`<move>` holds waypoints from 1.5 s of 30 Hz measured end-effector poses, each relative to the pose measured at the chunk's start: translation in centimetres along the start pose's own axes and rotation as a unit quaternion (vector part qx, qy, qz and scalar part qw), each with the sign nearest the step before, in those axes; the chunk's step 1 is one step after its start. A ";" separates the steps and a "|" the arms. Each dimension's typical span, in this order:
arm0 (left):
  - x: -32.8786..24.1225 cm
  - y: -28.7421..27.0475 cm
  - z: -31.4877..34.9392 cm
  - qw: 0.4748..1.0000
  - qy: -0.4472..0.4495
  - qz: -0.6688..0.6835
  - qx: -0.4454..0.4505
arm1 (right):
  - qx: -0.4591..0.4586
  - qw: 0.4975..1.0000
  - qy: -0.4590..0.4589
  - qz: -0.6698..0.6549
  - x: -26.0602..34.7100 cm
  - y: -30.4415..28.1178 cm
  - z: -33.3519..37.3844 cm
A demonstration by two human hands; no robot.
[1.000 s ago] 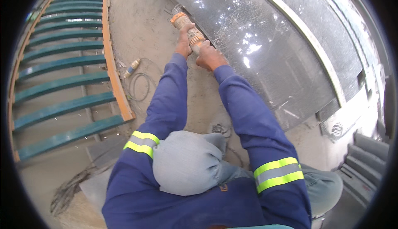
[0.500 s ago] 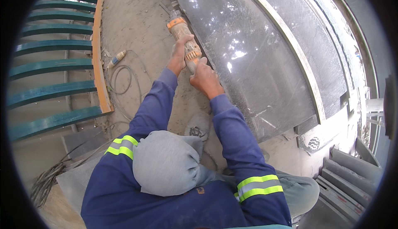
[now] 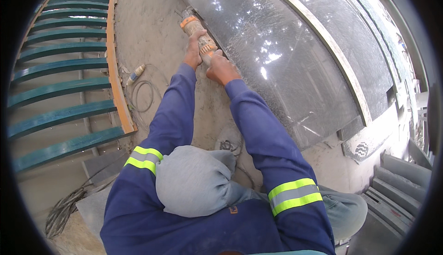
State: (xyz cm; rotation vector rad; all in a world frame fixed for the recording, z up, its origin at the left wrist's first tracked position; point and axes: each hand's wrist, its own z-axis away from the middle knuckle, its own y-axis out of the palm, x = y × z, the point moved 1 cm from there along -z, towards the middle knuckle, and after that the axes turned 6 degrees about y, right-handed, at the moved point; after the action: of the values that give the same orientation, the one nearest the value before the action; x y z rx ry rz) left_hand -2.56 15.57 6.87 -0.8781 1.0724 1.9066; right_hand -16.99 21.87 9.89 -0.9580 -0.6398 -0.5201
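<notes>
Both hands are wrapped around one power tool, which has a dusty body with orange parts and stands in front of the person, at the far end of the stretched arms. The left hand grips the body from its left side, farther forward, with the thumb laid across it; the right hand is bent around the rear end, nearer to the person. The hands are close to each other, and the tool runs slantwise through both grips, so that its front part extends beyond the left hand, toward the upper left. The fingers under the tool are hidden. The tool's head is just beside the long edge of a dark, shiny slab; I cannot tell whether it touches this edge. On the slab lies a pale strip. To the left of the hands, on the dusty floor, there is a cable connector with a loop of thin grey cable near it, and farther left is a rack of green slats with an orange side beam.
</notes>
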 end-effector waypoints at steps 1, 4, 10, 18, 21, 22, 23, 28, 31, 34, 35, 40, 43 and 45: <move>-0.3 0.1 0.1 1.000 -0.007 0.001 -0.008 | -0.001 1.000 -0.008 -0.004 0.0 0.0 0.0; -0.4 0.4 1.1 1.000 -0.001 -0.007 -0.012 | 0.000 1.000 -0.026 -0.014 -0.1 -0.1 0.5; 1.6 1.0 4.2 1.000 0.018 0.005 -0.005 | -0.005 1.000 -0.024 -0.019 -2.1 0.2 4.0; 2.1 0.6 4.4 1.000 0.020 -0.004 -0.016 | -0.021 0.999 -0.042 -0.007 -2.5 0.7 4.1; 1.7 0.0 2.6 1.000 0.021 -0.006 -0.002 | -0.011 0.999 -0.037 -0.009 -1.9 0.4 2.9; 1.5 -0.2 2.0 1.000 0.022 -0.009 0.004 | -0.009 0.999 -0.038 -0.008 -1.7 0.5 2.4; 1.4 -0.4 1.3 1.000 0.019 -0.009 0.004 | -0.007 0.999 -0.039 -0.008 -1.4 0.5 1.8; 0.2 -0.4 -0.9 1.000 0.005 0.004 -0.003 | -0.013 1.000 -0.027 -0.007 -0.4 0.5 -1.1; -0.1 -0.4 -1.0 1.000 -0.003 0.002 -0.010 | -0.007 1.000 -0.029 -0.005 -0.3 0.3 -1.3; 0.1 0.1 0.4 1.000 -0.007 -0.001 -0.023 | -0.006 0.999 -0.037 -0.008 -0.6 0.3 0.1; 0.2 0.4 1.0 1.000 -0.005 -0.004 -0.018 | -0.004 0.999 -0.035 -0.010 -0.7 0.2 0.6; 1.3 1.1 4.2 1.000 0.007 -0.005 0.006 | -0.025 0.999 -0.037 -0.022 -2.5 0.9 3.4; 2.2 0.8 5.4 0.999 0.030 -0.029 -0.019 | -0.027 0.999 -0.040 -0.014 -2.9 1.1 4.9; 2.3 0.9 5.4 0.999 0.024 -0.022 -0.014 | -0.026 0.999 -0.038 -0.011 -2.9 1.0 5.3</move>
State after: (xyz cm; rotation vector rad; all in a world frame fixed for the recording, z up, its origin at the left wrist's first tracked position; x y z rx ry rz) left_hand -5.40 20.74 7.51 -0.9594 1.0486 1.8754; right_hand -19.81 27.33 9.51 -1.0243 -0.7079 -0.5232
